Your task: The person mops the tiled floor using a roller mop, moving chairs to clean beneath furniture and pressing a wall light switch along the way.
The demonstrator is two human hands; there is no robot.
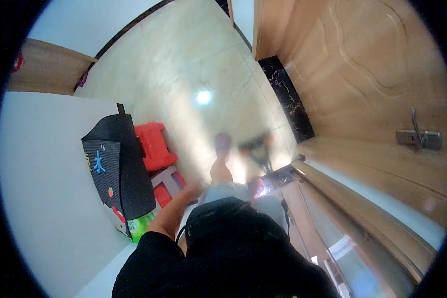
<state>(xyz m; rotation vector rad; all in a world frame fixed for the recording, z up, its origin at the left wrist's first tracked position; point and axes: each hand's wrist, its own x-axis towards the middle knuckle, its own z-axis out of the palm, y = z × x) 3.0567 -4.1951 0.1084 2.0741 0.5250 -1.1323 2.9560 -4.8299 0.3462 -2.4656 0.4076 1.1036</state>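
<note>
My left hand (pixel 195 189) hangs low beside my leg, smeared by motion, so its fingers do not show clearly. It is near a stacked group of red plastic stools (pixel 156 146), and a white and red piece (pixel 170 183) sits just below them. My right hand is out of view. Ahead of my body, one foot (pixel 223 141) is on the tiled floor, blurred. To its right is a dark T-shaped object (pixel 257 145) with reddish ends, too blurred to name.
Against the left wall stands a black fabric cover (pixel 119 164) with blue lettering and cartoon patches. On the right is a wooden door (pixel 362 84) with a metal handle (pixel 418 138). A dark marble threshold (pixel 285 97) edges the tiled floor (pixel 184 64).
</note>
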